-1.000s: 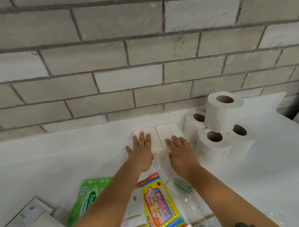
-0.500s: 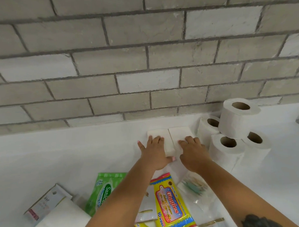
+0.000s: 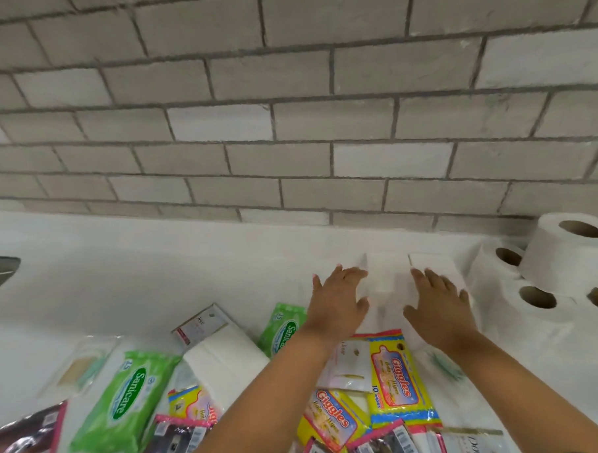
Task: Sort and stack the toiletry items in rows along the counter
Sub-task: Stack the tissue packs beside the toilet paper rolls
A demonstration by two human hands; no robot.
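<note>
White, flat, rectangular tissue packs (image 3: 409,276)

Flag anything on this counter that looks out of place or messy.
The unsorted pile at the front: Sanicare packs, Giggles wipes and dark sachets lie overlapping at odd angles. The toilet rolls and two white packs by the wall look tidy.
</note>
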